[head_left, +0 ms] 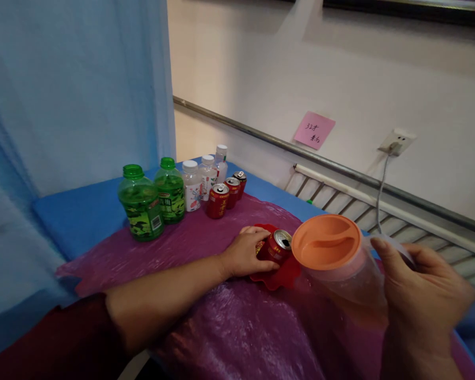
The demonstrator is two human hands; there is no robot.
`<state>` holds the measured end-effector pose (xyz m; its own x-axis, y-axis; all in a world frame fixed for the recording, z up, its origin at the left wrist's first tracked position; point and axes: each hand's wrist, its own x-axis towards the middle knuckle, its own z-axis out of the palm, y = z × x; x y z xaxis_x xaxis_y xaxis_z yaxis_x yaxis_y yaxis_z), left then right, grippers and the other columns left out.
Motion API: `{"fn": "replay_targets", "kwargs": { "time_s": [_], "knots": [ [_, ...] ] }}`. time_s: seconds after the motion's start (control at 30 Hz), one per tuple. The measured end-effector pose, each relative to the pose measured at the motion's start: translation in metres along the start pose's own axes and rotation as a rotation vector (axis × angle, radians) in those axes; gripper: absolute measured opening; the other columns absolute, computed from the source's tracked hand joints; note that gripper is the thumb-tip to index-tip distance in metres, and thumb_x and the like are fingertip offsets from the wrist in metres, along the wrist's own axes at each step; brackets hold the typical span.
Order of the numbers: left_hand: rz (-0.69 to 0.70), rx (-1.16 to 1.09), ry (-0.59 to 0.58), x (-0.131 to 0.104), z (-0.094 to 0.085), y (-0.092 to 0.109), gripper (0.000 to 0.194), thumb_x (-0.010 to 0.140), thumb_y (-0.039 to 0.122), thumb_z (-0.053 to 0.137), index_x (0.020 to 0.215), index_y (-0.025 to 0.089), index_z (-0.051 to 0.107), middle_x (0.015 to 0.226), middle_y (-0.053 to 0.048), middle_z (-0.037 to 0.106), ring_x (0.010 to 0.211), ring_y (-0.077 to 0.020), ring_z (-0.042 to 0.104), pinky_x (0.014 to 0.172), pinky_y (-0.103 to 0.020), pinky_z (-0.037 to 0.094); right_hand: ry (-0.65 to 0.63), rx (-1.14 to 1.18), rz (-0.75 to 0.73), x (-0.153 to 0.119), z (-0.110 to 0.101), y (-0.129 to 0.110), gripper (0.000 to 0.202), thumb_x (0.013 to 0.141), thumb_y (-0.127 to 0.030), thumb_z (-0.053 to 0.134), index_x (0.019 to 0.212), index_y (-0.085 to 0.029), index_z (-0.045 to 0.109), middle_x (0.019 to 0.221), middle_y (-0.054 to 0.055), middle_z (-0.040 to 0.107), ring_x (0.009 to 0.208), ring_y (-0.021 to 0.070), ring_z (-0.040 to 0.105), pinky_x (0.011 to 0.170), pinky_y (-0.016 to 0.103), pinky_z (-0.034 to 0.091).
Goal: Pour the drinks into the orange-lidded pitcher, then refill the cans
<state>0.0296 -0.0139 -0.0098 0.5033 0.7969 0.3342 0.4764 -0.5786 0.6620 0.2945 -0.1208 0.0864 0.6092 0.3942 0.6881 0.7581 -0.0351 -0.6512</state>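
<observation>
My left hand [247, 253] is wrapped round a red drink can [275, 247], its opened top tilted toward the right. Beneath the can lies a red plate with a scalloped edge [272, 282]. On the right, my right hand [423, 285] grips the handle of a translucent plastic pitcher [352, 287] with an orange lid [326, 241]. The pitcher leans toward the can, its lid edge close beside the can's top. Some liquid seems to be in the pitcher; whether any flows out I cannot tell.
Behind my left hand stand several red cans [218, 201], clear white-capped bottles [192, 186] and two green bottles [140, 203]. Purple plastic sheeting [237, 338] covers part of the blue table [85, 214]. A radiator [340, 203], a pipe and a plugged cord [381, 190] line the wall.
</observation>
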Motion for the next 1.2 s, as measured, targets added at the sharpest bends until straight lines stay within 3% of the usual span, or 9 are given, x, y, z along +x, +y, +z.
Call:
{"fn": "replay_targets", "kwargs": {
  "time_s": [0.97,1.2],
  "knots": [
    [0.022,0.013,-0.015,-0.0002,0.0009,-0.0019,0.075,0.062,0.058,0.088,0.127,0.025,0.068,0.125,-0.009,0.068,0.12,-0.0337,0.059,0.109,-0.048,0.042,-0.06,-0.032,0.027,-0.0016,-0.0022,-0.0042,0.045,0.076,-0.065,0.073,0.071,-0.02,0.071,0.057,-0.003,0.051,0.056,0.0156,0.048,0.054,0.03,0.03],
    [0.016,0.008,-0.007,-0.0003,0.0009,-0.0018,0.077,0.061,0.056,0.089,0.128,0.025,0.067,0.126,-0.01,0.068,0.12,-0.0334,0.059,0.109,-0.048,0.042,-0.018,0.016,0.021,-0.0024,0.0006,-0.0006,0.047,0.074,-0.066,0.076,0.07,-0.02,0.071,0.056,-0.004,0.05,0.054,0.0126,0.045,0.053,0.028,0.03]
  ]
}}
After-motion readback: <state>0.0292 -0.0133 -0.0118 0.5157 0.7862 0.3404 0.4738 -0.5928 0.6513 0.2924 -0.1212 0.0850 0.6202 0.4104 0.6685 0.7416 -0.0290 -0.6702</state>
